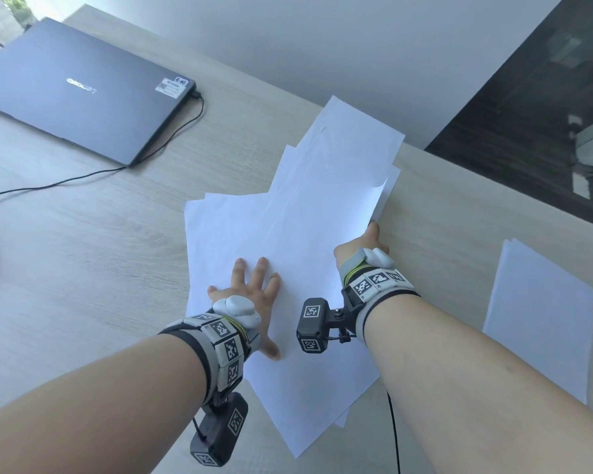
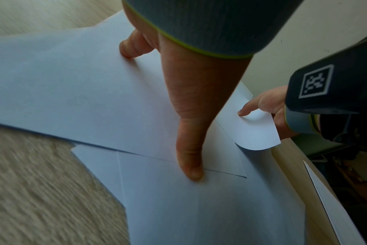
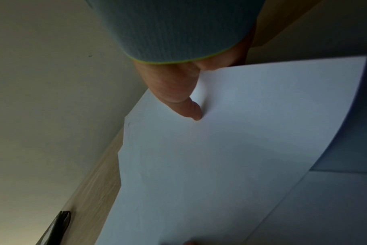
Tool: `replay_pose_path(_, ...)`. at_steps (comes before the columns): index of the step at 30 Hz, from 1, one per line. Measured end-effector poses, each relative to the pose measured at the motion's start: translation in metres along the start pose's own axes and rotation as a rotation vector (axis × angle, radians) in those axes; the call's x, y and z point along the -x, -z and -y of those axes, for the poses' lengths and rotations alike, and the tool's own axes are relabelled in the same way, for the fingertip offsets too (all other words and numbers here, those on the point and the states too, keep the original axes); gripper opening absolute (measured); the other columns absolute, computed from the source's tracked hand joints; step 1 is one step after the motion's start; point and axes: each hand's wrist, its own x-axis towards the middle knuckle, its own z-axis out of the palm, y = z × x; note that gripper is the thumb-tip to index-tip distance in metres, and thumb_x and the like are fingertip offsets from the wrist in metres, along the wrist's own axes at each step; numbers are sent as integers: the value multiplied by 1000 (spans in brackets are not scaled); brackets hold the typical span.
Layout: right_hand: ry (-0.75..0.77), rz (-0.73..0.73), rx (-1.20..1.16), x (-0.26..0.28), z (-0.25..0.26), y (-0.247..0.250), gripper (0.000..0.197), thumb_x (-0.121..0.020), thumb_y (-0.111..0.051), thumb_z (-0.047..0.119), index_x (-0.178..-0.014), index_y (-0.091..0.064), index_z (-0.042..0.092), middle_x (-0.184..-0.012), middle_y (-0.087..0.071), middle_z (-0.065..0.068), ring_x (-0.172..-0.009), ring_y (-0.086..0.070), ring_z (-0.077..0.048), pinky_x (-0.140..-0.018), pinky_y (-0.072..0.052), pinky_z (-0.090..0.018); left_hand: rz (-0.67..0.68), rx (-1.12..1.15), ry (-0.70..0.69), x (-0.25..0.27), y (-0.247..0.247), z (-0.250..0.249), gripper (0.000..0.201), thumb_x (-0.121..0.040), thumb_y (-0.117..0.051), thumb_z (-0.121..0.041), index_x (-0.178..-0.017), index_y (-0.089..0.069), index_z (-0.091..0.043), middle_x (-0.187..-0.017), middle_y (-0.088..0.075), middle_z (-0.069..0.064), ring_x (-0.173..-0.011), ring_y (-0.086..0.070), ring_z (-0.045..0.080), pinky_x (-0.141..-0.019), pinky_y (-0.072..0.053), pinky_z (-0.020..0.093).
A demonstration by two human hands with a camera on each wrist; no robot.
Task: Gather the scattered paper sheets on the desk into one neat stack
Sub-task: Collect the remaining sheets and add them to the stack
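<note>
Several white paper sheets [image 1: 298, 213] lie fanned and overlapping in the middle of the wooden desk [image 1: 83, 254]. My left hand [image 1: 250, 295] lies flat on the pile with fingers spread, and its thumb [image 2: 189, 149] presses across two sheet edges. My right hand [image 1: 370, 248] pinches the right edge of the top sheet [image 3: 230, 149], thumb on top, and that edge curls upward [image 2: 256, 132]. A separate small stack of sheets [image 1: 541, 319] lies at the desk's right edge, apart from both hands.
A closed dark laptop [image 1: 76, 87] sits at the far left with a black cable [image 1: 83, 176] trailing across the desk. A white wall runs behind the desk. Dark flooring [image 1: 528, 97] shows beyond the desk's right end.
</note>
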Motion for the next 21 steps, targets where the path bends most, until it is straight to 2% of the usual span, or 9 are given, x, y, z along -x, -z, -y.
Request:
replay_pose_path(3, -46, -25, -54, 2, -1, -3, 79, -87, -60, 17, -151, -19, 37, -134, -39, -9, -105, -53, -27, -76, -42, -30, -10, -8, -2, 0, -1, -1, 140, -53, -80, -79, -157, 1, -30, -162, 24, -3, -152, 19, 39, -105, -38, 69)
replay_pose_path(5, -49, -46, -74, 4, 1, -5, 80, -85, -60, 18, -151, -19, 38, -134, -36, -9, -111, -53, -31, -85, -47, -32, -11, -3, -2, 1, -1, 0, 139, -53, -80, -78, -156, 0, -30, -162, 23, -3, -152, 19, 39, -105, -38, 69)
replay_pose_path(7, -29, -55, -27, 5, 3, -5, 82, -85, -60, 19, -151, -16, 37, -134, -39, -11, -112, -52, -32, -96, -46, -35, -15, -2, -5, 0, 0, -1, 138, -53, -80, -78, -156, -1, -30, -162, 23, -3, -152, 18, 39, -104, -38, 69)
replay_pose_path(9, -16, -48, 6, 3, 8, -6, 85, -85, -59, 21, -152, -11, 39, -132, -42, -13, -111, -53, -30, -100, -46, -37, -12, -1, -7, 0, 0, 0, 139, -54, -80, -78, -156, 0, -30, -162, 23, -2, -152, 18, 39, -104, -38, 70)
replay_pose_path(13, -50, -24, -50, -3, 13, -6, 93, -84, -62, 19, -154, -5, 45, -128, -48, -12, -109, -56, -28, -94, -50, -39, -8, 1, -13, -1, -1, 0, 139, -55, -80, -78, -157, 1, -30, -163, 24, -3, -152, 19, 39, -105, -36, 71)
replay_pose_path(15, -54, -17, -83, -7, 11, -4, 93, -84, -62, 17, -154, -7, 43, -123, -53, -10, -100, -58, -27, -86, -50, -35, -15, 1, -13, 0, -1, 0, 138, -55, -80, -77, -157, 1, -30, -163, 23, -3, -152, 19, 39, -105, -36, 70)
replay_pose_path(17, -45, -17, -113, -9, 9, -2, 90, -84, -63, 17, -154, -11, 39, -121, -55, -7, -90, -52, -26, -78, -46, -33, -18, 4, -12, -1, -1, 0, 138, -55, -80, -77, -157, 1, -30, -163, 23, -3, -152, 18, 39, -104, -37, 70)
replay_pose_path(19, -61, -26, -111, -7, 8, 0, 90, -84, -65, 23, -153, -10, 39, -126, -47, -7, -89, -45, -26, -74, -42, -33, -18, 6, -13, -1, -2, 0, 138, -55, -80, -77, -157, 1, -30, -163, 23, -3, -152, 18, 40, -104, -36, 71)
replay_pose_path(21, -76, -20, -91, -3, 11, 0, 93, -84, -67, 26, -154, -6, 42, -129, -37, -9, -91, -45, -27, -74, -41, -33, -20, 4, -9, -1, -2, 0, 138, -55, -80, -77, -156, 1, -30, -163, 23, -3, -152, 18, 40, -104, -36, 71)
